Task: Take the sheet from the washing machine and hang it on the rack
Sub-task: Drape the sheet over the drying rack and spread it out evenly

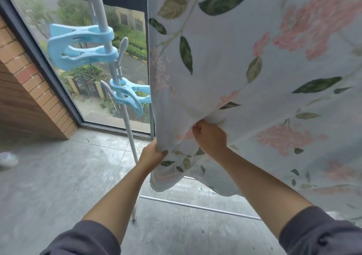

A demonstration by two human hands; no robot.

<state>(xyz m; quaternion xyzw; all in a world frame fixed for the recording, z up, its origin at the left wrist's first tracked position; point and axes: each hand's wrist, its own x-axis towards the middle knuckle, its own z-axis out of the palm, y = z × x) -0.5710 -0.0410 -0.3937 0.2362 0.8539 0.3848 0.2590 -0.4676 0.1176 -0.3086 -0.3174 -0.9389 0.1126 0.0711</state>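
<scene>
The floral sheet [225,58] hangs down from above the view beside the rack [96,5]. Its long run is vertical, its left edge is next to the upright pole, and its hem points at the floor. The left hand [153,155] pinches that edge low down, while the right hand [211,137] has its fingers curled around a bunched fold close by.

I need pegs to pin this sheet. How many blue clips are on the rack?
3 clips, it seems: top clip and second clip stacked high on the rack pole, lower clip beside the sheet. The sheet may hide more.
</scene>
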